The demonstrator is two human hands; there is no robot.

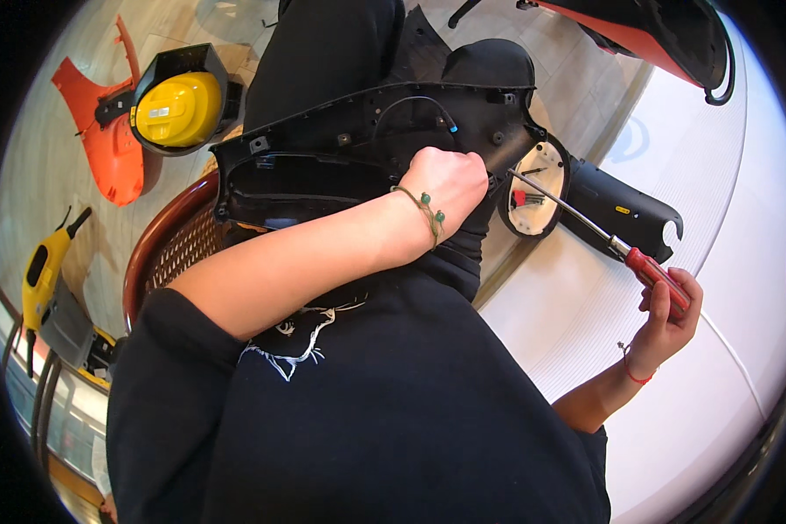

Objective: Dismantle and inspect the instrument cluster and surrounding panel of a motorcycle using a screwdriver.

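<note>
A long black plastic shell (pixel 358 122) lies across my lap, its hollow, ribbed inside facing up. A thin black cable with a blue tip (pixel 453 128) lies in it. My left hand (pixel 450 185) is closed in a fist against the shell's near right part; its fingertips and anything in them are hidden. Off to the right, my right hand (pixel 668 306) grips a screwdriver (pixel 644 266) by its red handle. The metal shaft points up and left, its tip close to the shell's right end, beside my left fist. Whether the tip touches the shell I cannot tell.
Right of the shell sits an oval dish (pixel 546 214) with small dark and red parts. Beside it lies a curved black cover (pixel 624 210). An orange-black part (pixel 646 39) is at upper right. On the left are orange panels (pixel 105 148), a yellow-black piece (pixel 179 109) and a yellow part (pixel 48 262).
</note>
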